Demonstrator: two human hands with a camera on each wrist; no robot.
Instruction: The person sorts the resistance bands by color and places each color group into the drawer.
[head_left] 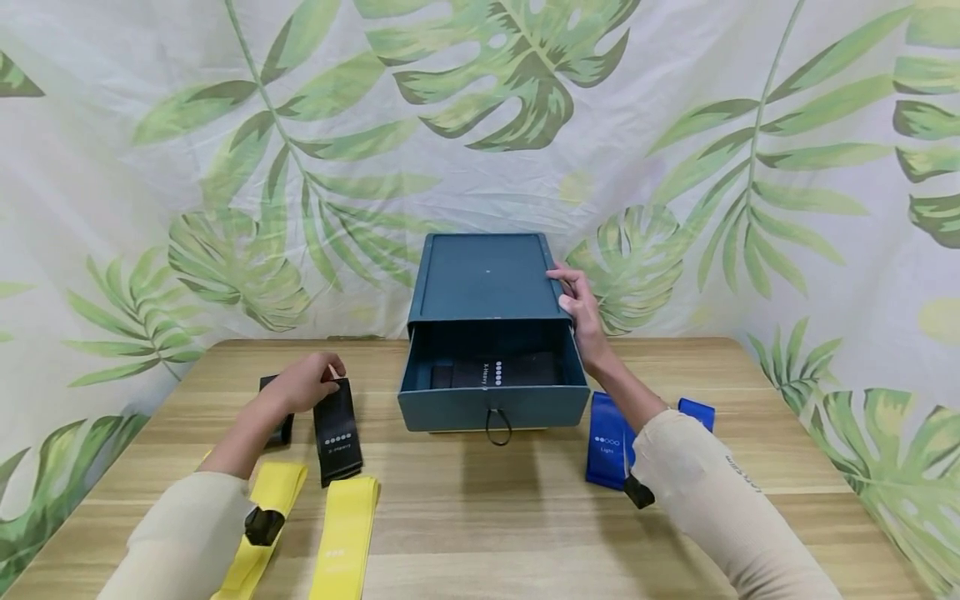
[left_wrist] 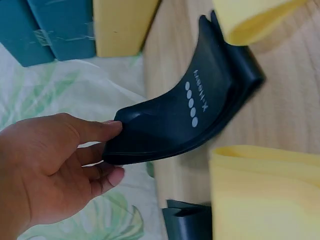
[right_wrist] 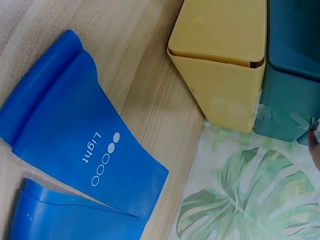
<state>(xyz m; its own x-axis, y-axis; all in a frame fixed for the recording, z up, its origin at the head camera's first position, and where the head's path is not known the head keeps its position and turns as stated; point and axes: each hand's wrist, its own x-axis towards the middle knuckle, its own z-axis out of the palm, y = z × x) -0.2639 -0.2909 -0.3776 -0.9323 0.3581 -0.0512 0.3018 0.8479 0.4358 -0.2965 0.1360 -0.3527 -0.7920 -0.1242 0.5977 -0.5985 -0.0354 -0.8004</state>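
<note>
My left hand (head_left: pixel 303 383) pinches the far end of a black X-Heavy resistance band (head_left: pixel 339 425) between thumb and fingers. In the left wrist view that end of the folded band (left_wrist: pixel 167 120) curves up off the table, while its other end stays low near a yellow band. On the right side of a dark teal drawer box (head_left: pixel 487 275), my right hand (head_left: pixel 587 317) rests with fingers over the top edge. The box's drawer (head_left: pixel 491 412) is pulled out and holds another black X-Heavy band (head_left: pixel 517 371). Only the right hand's fingertips show in the right wrist view.
Beside the left forearm lies a second black band (head_left: pixel 281 433), partly hidden. Two yellow bands (head_left: pixel 345 533) lie nearer the front. Blue Light bands (head_left: pixel 606 442) are right of the drawer, partly behind the right arm. A yellow box (right_wrist: pixel 220 85) sits beneath the teal one. Leaf-patterned cloth hangs behind.
</note>
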